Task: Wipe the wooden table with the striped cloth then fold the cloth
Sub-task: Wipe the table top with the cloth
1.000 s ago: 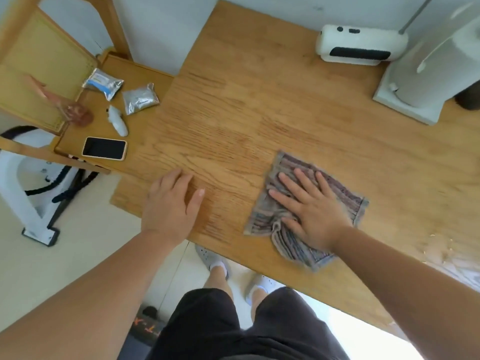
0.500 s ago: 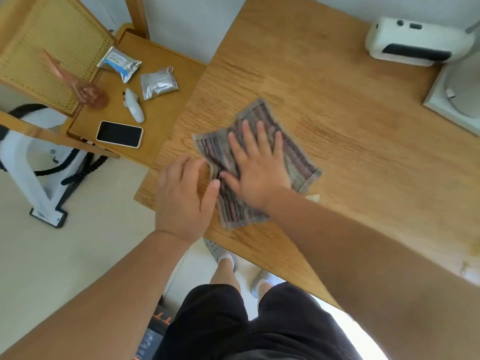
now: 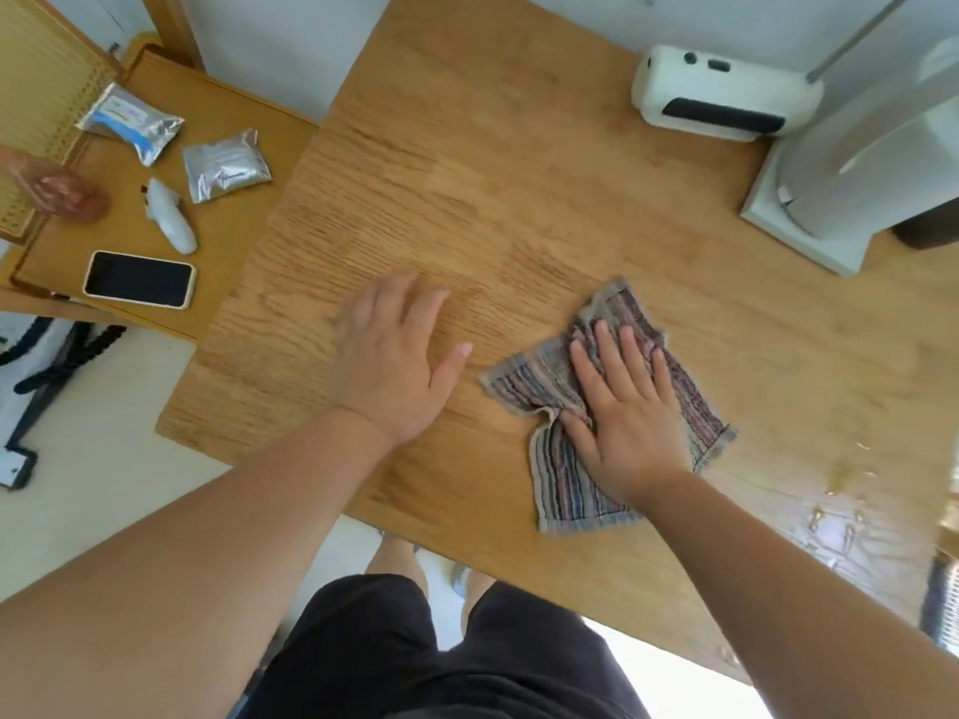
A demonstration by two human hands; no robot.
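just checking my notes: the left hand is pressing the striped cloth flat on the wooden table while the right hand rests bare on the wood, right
Not quite: the hands are swapped. In the head view the right hand presses the striped cloth flat on the wooden table, while the left hand rests bare on the wood, apart from the cloth.

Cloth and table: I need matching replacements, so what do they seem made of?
Cloth: looks like woven terry cotton, matte, with thin multicoloured stripes, a hemmed edge and soft crumples under the right hand. Table: wood or wood veneer, judging by the long oak-like grain, with a smooth, low-sheen finish.
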